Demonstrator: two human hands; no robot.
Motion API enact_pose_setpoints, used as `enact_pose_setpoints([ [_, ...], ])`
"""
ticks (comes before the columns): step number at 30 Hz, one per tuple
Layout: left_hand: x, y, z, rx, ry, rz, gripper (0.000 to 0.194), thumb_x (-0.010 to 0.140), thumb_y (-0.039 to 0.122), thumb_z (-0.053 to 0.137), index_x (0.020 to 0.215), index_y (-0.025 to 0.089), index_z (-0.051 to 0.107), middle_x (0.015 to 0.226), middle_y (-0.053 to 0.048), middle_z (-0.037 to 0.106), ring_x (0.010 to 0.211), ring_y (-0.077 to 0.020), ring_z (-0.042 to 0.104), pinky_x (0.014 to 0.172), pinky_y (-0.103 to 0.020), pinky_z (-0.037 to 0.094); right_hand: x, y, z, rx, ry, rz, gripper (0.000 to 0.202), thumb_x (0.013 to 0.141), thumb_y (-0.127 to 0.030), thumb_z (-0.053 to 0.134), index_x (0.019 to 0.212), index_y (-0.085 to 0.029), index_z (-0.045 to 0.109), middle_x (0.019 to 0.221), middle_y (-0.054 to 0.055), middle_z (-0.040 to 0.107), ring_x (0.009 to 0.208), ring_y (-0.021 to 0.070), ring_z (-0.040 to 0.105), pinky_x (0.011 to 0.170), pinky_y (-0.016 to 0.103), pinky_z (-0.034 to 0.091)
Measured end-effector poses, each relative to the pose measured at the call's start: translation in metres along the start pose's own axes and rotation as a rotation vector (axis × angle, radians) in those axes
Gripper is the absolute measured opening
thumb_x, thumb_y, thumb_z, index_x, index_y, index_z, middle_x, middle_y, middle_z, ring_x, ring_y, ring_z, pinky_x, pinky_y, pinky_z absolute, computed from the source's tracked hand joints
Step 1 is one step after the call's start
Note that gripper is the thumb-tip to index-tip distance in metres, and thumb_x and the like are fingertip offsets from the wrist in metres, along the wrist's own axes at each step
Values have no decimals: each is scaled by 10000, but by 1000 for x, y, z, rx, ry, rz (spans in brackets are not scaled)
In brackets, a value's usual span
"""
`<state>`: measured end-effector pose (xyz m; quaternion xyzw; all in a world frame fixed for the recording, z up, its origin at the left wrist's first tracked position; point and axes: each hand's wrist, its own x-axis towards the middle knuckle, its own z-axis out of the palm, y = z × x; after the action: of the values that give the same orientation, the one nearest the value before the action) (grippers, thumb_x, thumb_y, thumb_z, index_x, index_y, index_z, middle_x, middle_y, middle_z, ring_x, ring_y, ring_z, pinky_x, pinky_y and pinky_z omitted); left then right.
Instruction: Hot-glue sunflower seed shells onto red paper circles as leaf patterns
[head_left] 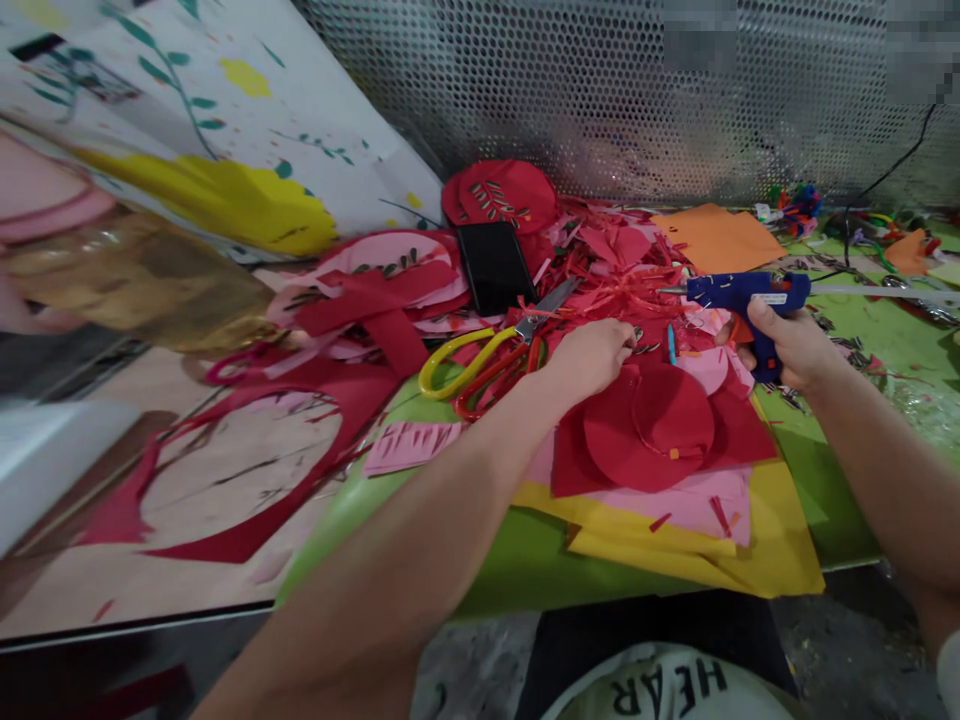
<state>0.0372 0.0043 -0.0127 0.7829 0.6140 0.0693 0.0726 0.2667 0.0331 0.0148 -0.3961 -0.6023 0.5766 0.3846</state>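
The right grip (801, 345) holds a glue gun (735, 290); whether the left grip (594, 357) holds anything is unclear. Scissors (528, 326) and phone (495, 266) crowd mid-frame.

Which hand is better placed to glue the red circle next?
Likely the right hand: it holds the blue glue gun, near the red circle. The left hand, beside the scissors, has no gun.

looks matt and felt-like on the red disc (645, 425), plastic on the glue gun (720, 291), smooth and glossy on the phone (493, 268), metal on the scissor blades (553, 300), perforated metal on the panel (555, 90).
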Motion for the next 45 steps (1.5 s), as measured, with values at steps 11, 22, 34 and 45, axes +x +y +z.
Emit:
enact_pose_setpoints([
  [11, -20, -22, -14, -343, 140, -154, 151, 773, 176, 524, 845, 165, 656, 811, -24, 690, 712, -133, 597, 699, -243, 467, -3, -2, 2, 9, -8, 16, 481, 538, -616, 732, 763, -219, 578, 594, -3, 658, 333, 87, 448, 328, 251, 319],
  [22, -19, -19, -15, 165, 112, -64, 258, 860, 247, 433, 917, 203, 680, 1034, -63, 628, 982, -212, 576, 772, -297, 469, -4, 0, 0, -21, -45, 12, 446, 609, -593, 699, 857, -233, 606, 637, -3, 673, 354, 86, 439, 345, 247, 318],
  [34, 2, -26, -1, 127, 9, -81, 201, 853, 251, 482, 962, 206, 645, 1072, -66, 621, 1053, -236, 552, 842, -351, 455, -1, 4, 0, -15, -38, 3, 490, 551, -614, 724, 737, -183, 583, 598, 8, 663, 332, 73, 452, 312, 225, 325],
  [45, -21, -22, -23, -12, 66, -116, 165, 815, 185, 479, 837, 146, 638, 838, -61, 677, 795, -183, 609, 722, -286, 445, -1, 4, -2, -3, -58, -3, 454, 564, -591, 735, 784, -219, 597, 627, 8, 681, 339, 77, 444, 327, 240, 324],
])
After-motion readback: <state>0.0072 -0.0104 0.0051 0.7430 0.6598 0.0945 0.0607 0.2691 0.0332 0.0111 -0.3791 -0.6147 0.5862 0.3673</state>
